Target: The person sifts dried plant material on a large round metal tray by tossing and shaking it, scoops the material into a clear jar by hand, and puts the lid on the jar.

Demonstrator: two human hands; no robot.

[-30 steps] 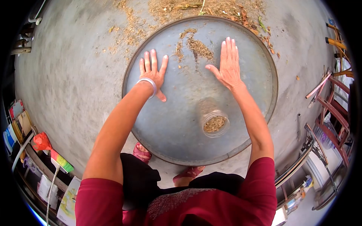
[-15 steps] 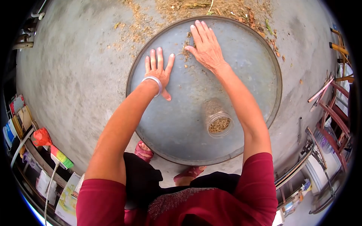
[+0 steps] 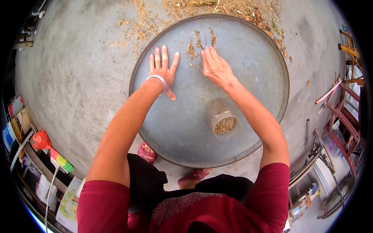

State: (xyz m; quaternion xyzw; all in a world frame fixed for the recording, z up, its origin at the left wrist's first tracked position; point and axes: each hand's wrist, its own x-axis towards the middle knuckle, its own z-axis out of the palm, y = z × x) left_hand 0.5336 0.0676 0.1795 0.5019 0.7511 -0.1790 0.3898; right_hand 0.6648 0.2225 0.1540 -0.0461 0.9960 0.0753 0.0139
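A large round grey tray lies below me. My left hand, with a pale bangle at the wrist, rests on its left part, fingers spread and holding nothing. My right hand is near the upper middle of the tray with its fingers drawn together and bent downward; whatever may be under the fingertips is hidden. Just beyond those fingertips are short streaks of brown seed-like bits. Nearer to me, a clear jar lies tilted on the tray, its mouth towards me and brown bits inside.
Brown chaff and dry leaves are scattered on the concrete floor beyond the tray. A broom and a shelf of items stand at the left. Reddish chairs are at the right. My feet are at the tray's near edge.
My right hand first swept left and forward over the bits, then drew back towards me, its fingers closing. The heap is now separate streaks. My left hand has stayed nearly still.
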